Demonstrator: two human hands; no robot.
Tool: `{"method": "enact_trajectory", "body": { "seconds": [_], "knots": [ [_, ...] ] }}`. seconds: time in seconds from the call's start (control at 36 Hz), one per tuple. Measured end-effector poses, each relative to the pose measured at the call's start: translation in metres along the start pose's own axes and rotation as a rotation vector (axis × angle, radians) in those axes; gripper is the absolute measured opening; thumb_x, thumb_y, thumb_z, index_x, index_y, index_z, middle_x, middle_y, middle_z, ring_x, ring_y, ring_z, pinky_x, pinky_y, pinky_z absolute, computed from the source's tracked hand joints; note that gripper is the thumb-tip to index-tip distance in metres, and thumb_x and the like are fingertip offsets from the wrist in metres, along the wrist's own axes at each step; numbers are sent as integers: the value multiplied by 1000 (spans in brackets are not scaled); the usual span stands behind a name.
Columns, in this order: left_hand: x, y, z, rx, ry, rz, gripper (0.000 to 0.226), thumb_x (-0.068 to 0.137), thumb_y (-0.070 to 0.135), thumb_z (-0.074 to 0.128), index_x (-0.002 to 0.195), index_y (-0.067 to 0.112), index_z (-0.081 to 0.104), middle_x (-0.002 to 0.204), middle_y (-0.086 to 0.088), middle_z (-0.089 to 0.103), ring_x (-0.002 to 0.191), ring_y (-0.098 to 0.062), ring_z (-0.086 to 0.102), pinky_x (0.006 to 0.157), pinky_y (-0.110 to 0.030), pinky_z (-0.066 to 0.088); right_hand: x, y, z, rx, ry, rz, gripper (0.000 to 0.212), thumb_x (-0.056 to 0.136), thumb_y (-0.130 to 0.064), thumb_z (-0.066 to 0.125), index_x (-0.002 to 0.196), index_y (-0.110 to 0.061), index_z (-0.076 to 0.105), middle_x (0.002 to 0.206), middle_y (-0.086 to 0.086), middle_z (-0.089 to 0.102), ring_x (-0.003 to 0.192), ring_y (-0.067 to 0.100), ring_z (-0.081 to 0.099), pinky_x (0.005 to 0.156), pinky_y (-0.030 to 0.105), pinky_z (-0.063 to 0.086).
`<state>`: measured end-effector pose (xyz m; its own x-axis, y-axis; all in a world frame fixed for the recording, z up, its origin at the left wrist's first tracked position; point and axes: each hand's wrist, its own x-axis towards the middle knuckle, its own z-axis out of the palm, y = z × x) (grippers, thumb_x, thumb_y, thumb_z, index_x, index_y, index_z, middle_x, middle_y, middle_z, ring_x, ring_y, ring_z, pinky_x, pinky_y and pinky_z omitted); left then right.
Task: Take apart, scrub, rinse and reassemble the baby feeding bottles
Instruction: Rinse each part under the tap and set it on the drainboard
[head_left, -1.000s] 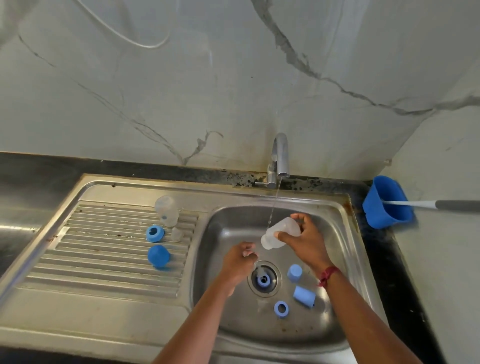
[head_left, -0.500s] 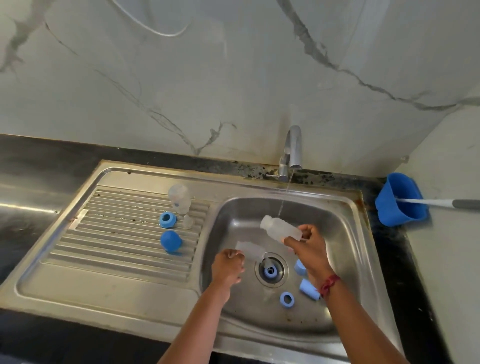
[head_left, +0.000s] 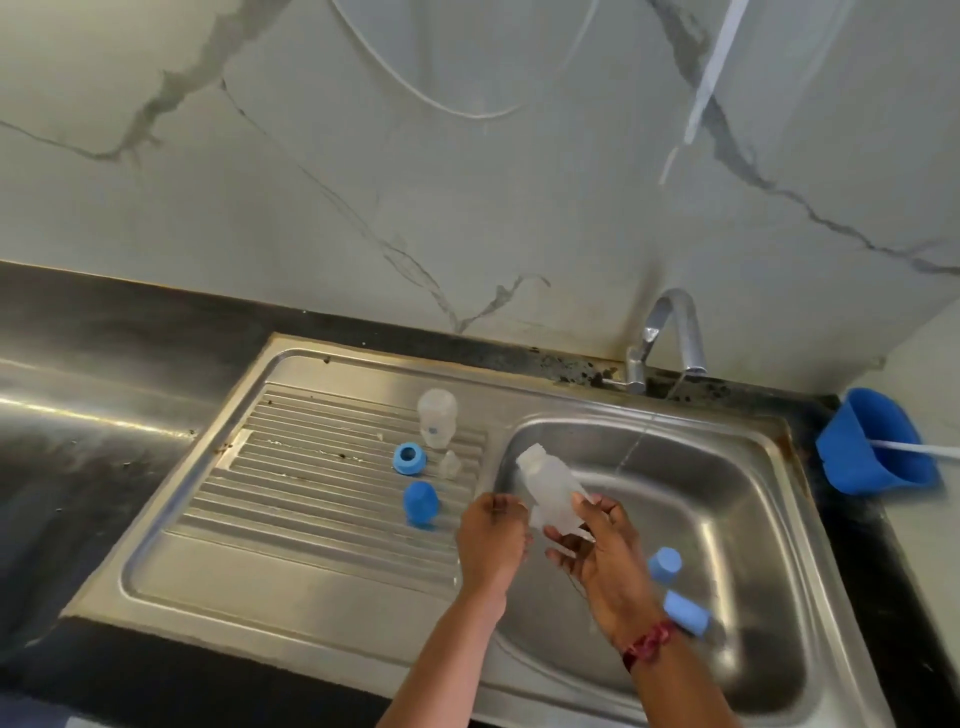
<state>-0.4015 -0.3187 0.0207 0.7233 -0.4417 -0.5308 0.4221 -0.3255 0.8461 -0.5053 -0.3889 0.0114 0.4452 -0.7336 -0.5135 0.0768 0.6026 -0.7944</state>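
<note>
Away from the tap (head_left: 675, 332) stream, the translucent bottle (head_left: 548, 480) has been carried left, over the basin's edge beside the drainboard (head_left: 311, 499). It is gripped at its base by the right hand (head_left: 602, 556). The left hand (head_left: 491, 545) is curled beside it; whether something is held cannot be told. Rinsing is judged finished.

The drainboard (head_left: 291, 499) shows bare ribs on its left half and a flat strip along its front. Its right end is crowded: an upright bottle (head_left: 436, 423), ring (head_left: 409, 458), nipple (head_left: 451, 464) and cap (head_left: 421, 500) cluster just beside the basin (head_left: 737, 467). The left hand (head_left: 493, 545) and the right hand (head_left: 597, 556), gripping the held bottle (head_left: 550, 488), fill the basin's left side. A short cylinder (head_left: 665, 564) and a long cylinder (head_left: 687, 619) lie right of them. The tap (head_left: 675, 332) and its stream (head_left: 639, 441) cross the back.
</note>
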Motion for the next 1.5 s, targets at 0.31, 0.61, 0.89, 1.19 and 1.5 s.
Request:
{"method": "enact_trajectory", "body": {
  "seconds": [0.31,0.61,0.89,1.19,1.5],
  "knots": [
    [60,71,-100,-486,214,174,14,95,13,60,82,14,67,75,-5,69,70,-19,64,59,-30,52,22,-42,138,-545,-133,-524,46,82,-19,79,124,-30,63,118,-1,64,99,18,65,75,22,54],
    [106,70,-178,-529,401,98,26,101,25,55,123,15,64,125,-5,62,117,-24,58,100,-47,52,78,-36,233,-1442,-375,-764,59,89,-26,71,143,-20,47,141,4,49,126,23,49,103,31,41],
    [127,63,-192,-583,471,62,36,100,20,56,135,10,56,132,-7,60,125,-28,56,104,-52,48,111,-11,272,-1680,-442,-810,57,89,-26,71,142,-22,49,139,4,54,122,23,55,105,31,43],
    [133,58,-189,-511,468,63,37,100,20,58,136,15,57,131,-4,61,124,-25,56,106,-53,46,126,1,288,-1710,-439,-757,59,90,-32,71,143,-22,48,141,6,51,124,25,53,105,32,43],
    [130,59,-186,-476,461,101,38,99,21,60,136,16,56,136,-3,59,127,-25,54,105,-52,47,125,3,291,-1730,-451,-713,72,87,-37,73,148,-24,37,143,7,47,123,26,53,102,32,46]
  ]
}}
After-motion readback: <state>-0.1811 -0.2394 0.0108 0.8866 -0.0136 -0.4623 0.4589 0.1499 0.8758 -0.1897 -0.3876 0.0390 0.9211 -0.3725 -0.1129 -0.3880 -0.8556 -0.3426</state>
